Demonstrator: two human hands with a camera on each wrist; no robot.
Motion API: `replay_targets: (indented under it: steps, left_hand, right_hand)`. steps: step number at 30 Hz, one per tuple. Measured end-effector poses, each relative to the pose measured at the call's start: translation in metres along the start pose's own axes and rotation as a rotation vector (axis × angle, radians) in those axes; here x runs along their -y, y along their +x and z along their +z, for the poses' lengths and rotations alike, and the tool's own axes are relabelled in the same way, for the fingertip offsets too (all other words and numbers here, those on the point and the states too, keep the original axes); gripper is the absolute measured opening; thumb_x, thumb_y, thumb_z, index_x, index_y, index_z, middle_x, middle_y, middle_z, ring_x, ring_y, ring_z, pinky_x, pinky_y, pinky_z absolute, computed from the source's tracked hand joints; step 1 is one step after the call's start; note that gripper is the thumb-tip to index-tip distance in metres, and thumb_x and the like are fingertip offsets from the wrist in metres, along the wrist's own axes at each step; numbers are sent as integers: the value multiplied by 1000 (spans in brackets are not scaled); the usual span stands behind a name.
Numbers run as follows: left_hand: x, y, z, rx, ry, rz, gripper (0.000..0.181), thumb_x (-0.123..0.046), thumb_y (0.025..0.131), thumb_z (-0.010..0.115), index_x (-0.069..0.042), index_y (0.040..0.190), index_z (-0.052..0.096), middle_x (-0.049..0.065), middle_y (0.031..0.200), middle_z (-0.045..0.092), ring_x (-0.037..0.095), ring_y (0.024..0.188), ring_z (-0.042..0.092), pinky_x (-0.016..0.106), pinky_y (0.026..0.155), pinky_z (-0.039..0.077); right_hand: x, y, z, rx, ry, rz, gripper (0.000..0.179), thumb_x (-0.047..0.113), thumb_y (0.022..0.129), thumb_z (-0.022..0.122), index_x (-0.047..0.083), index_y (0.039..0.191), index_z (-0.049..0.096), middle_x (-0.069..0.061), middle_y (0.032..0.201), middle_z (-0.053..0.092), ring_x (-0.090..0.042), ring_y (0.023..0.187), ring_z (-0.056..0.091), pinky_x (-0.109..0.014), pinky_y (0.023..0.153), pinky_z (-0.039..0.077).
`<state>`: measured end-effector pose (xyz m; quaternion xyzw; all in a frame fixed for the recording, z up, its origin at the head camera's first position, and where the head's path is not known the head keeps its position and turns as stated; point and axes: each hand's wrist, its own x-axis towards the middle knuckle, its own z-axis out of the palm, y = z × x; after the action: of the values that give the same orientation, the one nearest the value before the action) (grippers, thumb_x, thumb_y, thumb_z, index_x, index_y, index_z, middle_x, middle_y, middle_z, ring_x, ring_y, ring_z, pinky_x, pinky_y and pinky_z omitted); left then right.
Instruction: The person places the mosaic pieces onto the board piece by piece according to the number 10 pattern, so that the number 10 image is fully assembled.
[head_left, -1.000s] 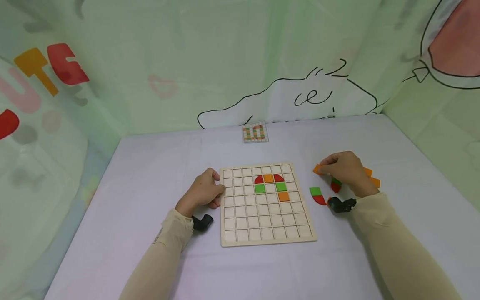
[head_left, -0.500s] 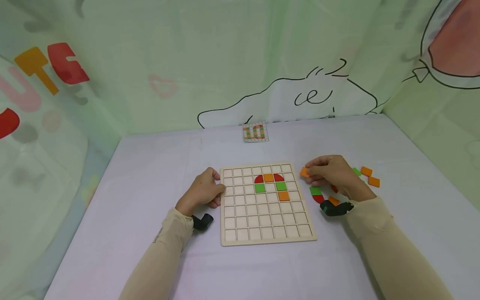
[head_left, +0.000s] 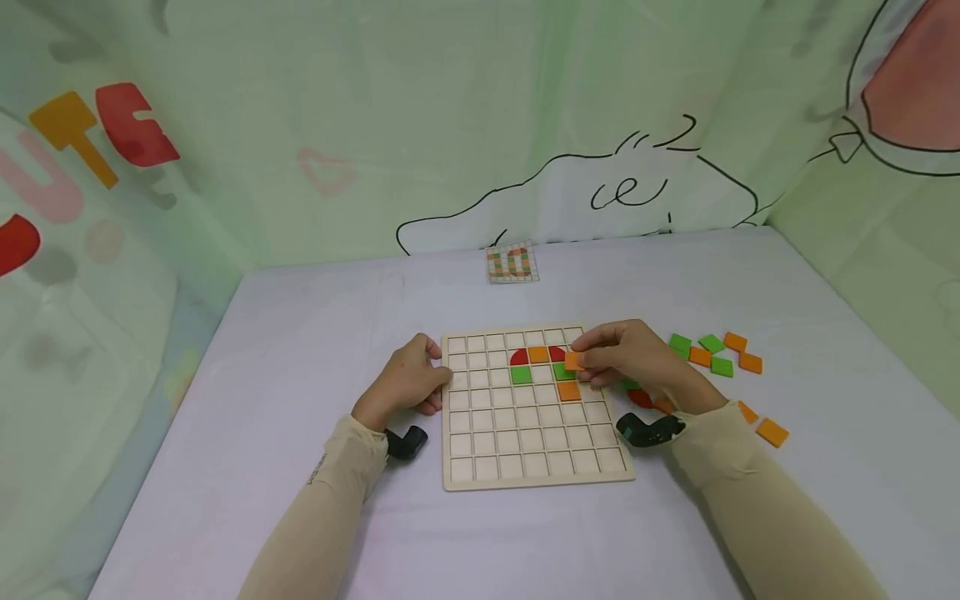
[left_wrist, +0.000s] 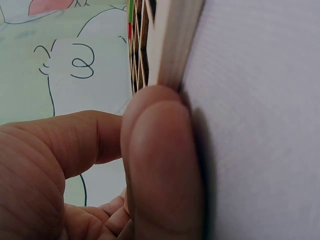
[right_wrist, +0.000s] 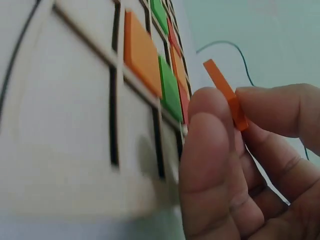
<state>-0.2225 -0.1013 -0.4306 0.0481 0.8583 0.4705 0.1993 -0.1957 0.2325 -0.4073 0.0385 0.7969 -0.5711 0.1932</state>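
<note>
A light wooden grid board [head_left: 495, 446] lies in the middle of the white table. My left hand [head_left: 405, 377] holds its left edge; the fingertips meet that edge in the left wrist view. Between thumb and fingers my right hand [head_left: 637, 360] pinches an orange square tile [right_wrist: 217, 77], raised over the board's upper right part. In the grid sit red rounded tiles [head_left: 520, 358], an orange tile [head_left: 538, 354], a green tile [head_left: 521, 375], another green tile [head_left: 561, 372] partly covered by the held one, and a lower orange tile [head_left: 569, 391].
Loose green tiles [head_left: 712, 342] and orange tiles [head_left: 750, 362] lie scattered to the right of the board, some hidden by my right hand. A small pattern card [head_left: 512, 263] rests at the table's back edge. Behind it hangs a printed green curtain [head_left: 450, 125].
My right hand has carried the orange tile leftward from the loose tiles to over the board, uncovering more tiles on the right. The left hand has kept its place at the board's edge.
</note>
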Motion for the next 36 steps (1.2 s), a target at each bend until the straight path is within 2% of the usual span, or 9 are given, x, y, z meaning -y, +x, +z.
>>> replay_targets:
  steps: [5, 12, 17, 36]
  left_hand:
    - [1, 1, 0, 8, 7, 15, 30, -4, 95, 62, 0, 121, 48, 13, 63, 63, 17, 47, 61, 30, 46, 59]
    - [0, 2, 0, 9, 3, 19, 29, -4, 95, 61, 0, 120, 47, 12, 62, 63, 16, 46, 62, 30, 46, 59]
    - [1, 3, 0, 7, 4, 11, 29, -4, 95, 62, -1, 120, 47, 11, 61, 63, 15, 45, 61, 29, 45, 59]
    - [2, 2, -1, 5, -9, -3, 29, -4, 95, 62, -1, 120, 47, 11, 60, 62, 16, 45, 61, 30, 45, 59]
  right_hand:
    - [4, 0, 11, 35, 2, -39, 37, 10, 94, 76, -8, 125, 66, -10, 106, 72, -17, 81, 74, -28, 74, 65]
    - [8, 1, 23, 68, -5, -80, 32, 8, 94, 76, -10, 119, 67, -13, 101, 72, -17, 79, 73, -28, 73, 65]
    - [10, 2, 29, 99, -7, -77, 27, 5, 97, 71, -11, 119, 67, -17, 96, 73, -19, 77, 73, -29, 72, 65]
    - [12, 7, 46, 132, -60, -73, 19, 5, 96, 70, -7, 110, 70, -11, 90, 74, -21, 77, 73, -31, 70, 65]
